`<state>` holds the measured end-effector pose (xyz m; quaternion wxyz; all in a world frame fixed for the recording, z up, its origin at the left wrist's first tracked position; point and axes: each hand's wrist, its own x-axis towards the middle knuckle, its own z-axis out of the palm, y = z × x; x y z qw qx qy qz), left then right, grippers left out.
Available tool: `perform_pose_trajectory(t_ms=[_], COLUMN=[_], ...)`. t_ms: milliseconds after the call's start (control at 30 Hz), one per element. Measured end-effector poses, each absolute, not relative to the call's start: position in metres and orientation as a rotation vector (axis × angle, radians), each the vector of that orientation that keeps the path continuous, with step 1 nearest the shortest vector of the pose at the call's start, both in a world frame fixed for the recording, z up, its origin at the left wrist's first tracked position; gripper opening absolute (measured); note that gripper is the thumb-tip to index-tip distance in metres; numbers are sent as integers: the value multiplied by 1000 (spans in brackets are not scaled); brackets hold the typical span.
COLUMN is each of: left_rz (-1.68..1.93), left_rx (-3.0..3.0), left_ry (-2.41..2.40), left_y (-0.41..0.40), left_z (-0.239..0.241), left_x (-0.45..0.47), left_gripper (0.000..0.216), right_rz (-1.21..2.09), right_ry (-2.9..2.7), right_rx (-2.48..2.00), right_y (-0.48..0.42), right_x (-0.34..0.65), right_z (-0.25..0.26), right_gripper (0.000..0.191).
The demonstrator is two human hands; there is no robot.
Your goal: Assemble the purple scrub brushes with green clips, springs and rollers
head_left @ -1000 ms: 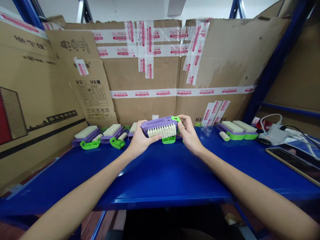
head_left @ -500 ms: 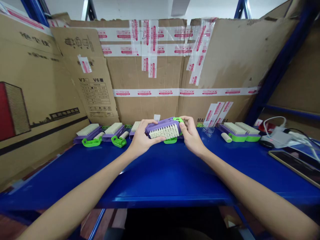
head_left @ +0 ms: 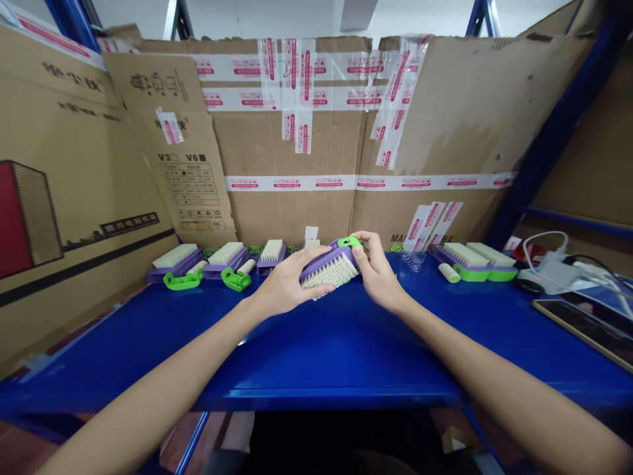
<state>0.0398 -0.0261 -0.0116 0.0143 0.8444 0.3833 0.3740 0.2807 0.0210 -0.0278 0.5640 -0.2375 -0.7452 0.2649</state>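
Note:
Between my two hands, above the blue table, is a purple scrub brush (head_left: pixel 330 272) with cream bristles and a green end piece (head_left: pixel 350 242). My left hand (head_left: pixel 287 280) wraps the brush's left end, fingers over the purple back and thumb against the bristles. At the other end my right hand (head_left: pixel 376 267) pinches the green piece between thumb and fingers. The brush is tilted, its right end higher and the bristles facing me and downward. Behind it, another brush (head_left: pixel 311 244) is mostly hidden by the held one and my left hand.
More brushes (head_left: pixel 225 256) lie along the back left, with loose green parts (head_left: pixel 235 280) and rollers (head_left: pixel 246 267). Two brushes with green ends (head_left: pixel 469 272) and a roller (head_left: pixel 448 272) are at right. A phone (head_left: pixel 583 326) and a white charger with cables (head_left: pixel 546 270) sit far right. Cardboard (head_left: pixel 297 218) walls the back.
The brush has been tilted more steeply, its left end lower and its bristles turned further downward. My left hand has shifted slightly right with it. Both hands keep their hold.

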Motion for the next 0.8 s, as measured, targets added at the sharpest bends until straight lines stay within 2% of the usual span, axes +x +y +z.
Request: perform_pose_trajectory(t_ms=[367, 800], left_rz=[1267, 1197], left_rx=[2604, 2550], left_ry=[1020, 1050], left_y=[-28, -27], left_z=[-15, -17], left_x=[43, 44], left_gripper=[82, 77], right_rz=[525, 680], right_ry=[-1755, -1719], right_rx=[-544, -553], right_y=[11, 19], right_x=[281, 279], right_z=[-24, -35], right_gripper=[31, 35])
